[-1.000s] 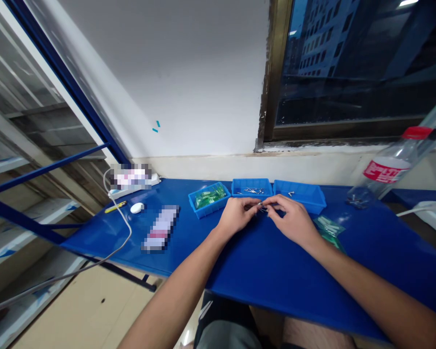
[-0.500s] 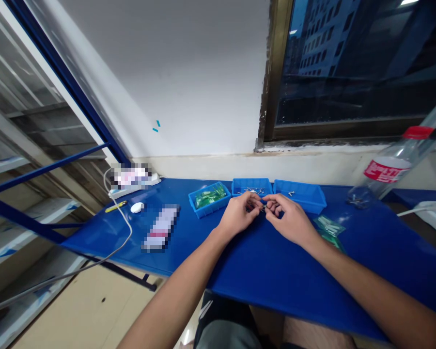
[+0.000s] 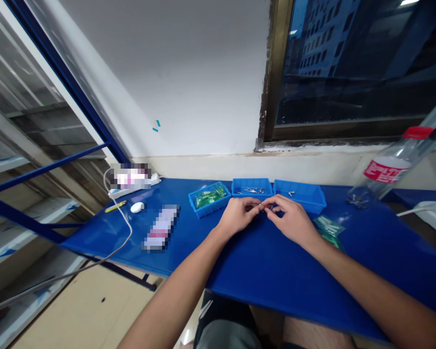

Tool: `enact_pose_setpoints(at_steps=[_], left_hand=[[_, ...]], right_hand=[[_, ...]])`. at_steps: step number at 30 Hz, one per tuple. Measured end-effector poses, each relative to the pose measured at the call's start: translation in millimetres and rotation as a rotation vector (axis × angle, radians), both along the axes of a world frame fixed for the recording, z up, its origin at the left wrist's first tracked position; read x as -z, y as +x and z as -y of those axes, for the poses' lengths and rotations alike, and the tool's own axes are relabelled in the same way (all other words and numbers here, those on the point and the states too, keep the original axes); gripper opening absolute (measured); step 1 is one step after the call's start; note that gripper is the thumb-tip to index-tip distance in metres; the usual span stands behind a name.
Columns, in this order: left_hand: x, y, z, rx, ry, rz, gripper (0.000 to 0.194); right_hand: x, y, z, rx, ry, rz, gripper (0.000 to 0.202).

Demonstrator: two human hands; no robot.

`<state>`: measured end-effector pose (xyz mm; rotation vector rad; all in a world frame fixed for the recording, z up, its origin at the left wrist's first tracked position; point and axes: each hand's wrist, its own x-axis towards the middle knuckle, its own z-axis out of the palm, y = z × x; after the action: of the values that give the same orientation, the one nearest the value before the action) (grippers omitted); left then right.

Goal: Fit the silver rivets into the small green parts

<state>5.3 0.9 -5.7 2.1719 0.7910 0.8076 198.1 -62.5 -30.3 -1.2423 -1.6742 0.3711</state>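
Over the blue table, my left hand [image 3: 241, 213] and my right hand [image 3: 288, 215] meet fingertip to fingertip. Both are closed in a pinch around something small, mostly hidden by the fingers; a bit of it looks shiny. Just behind my left hand is a blue tray [image 3: 235, 188] with thin metal pieces [image 3: 253, 190]. Behind my right hand stands another blue tray [image 3: 314, 196] holding a few small metal parts [image 3: 291, 194]. A third blue tray [image 3: 203, 212], left of my left hand, holds green packets [image 3: 210, 195].
Clear and green plastic bags [image 3: 330, 227] lie right of my right hand. A large bottle [image 3: 388, 167] with a red cap stands farther right. On the left are a blurred phone-like item [image 3: 161, 228], a white oval object [image 3: 137, 207], a yellow cutter [image 3: 115, 207] and a cable.
My fingers have shifted slightly around the small item, and the fingertips are closer together. More of the metal pieces in the middle tray shows.
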Motion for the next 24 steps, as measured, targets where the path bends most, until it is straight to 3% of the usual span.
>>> enact_pose_setpoints(at_steps=[7,13,16,19,24], left_hand=[[6.9,0.1,-5.3,-0.031,0.045,0.004,0.012],[6.9,1.5,-3.4,-0.012,0.05,0.085,0.03],[4.8,1.0,-2.1,0.011,0.076,0.069,0.026],[5.0,-0.8,-3.0,0.02,0.191,-0.018,0.017],[15.4,-2.6,-9.4,0.067,0.478,-0.23,0.024]], right_hand=[[4.2,-0.5,-2.1,0.065,-0.048,-0.035,0.016],[6.2,-0.5,-2.4,0.054,-0.049,-0.009,0.013],[4.3,-0.9,-2.7,0.047,-0.007,0.036,0.012],[-0.9,0.2,-2.8,0.056,0.077,0.132,0.014],[-14.5,8.6,-1.1,0.161,0.21,0.2,0.019]])
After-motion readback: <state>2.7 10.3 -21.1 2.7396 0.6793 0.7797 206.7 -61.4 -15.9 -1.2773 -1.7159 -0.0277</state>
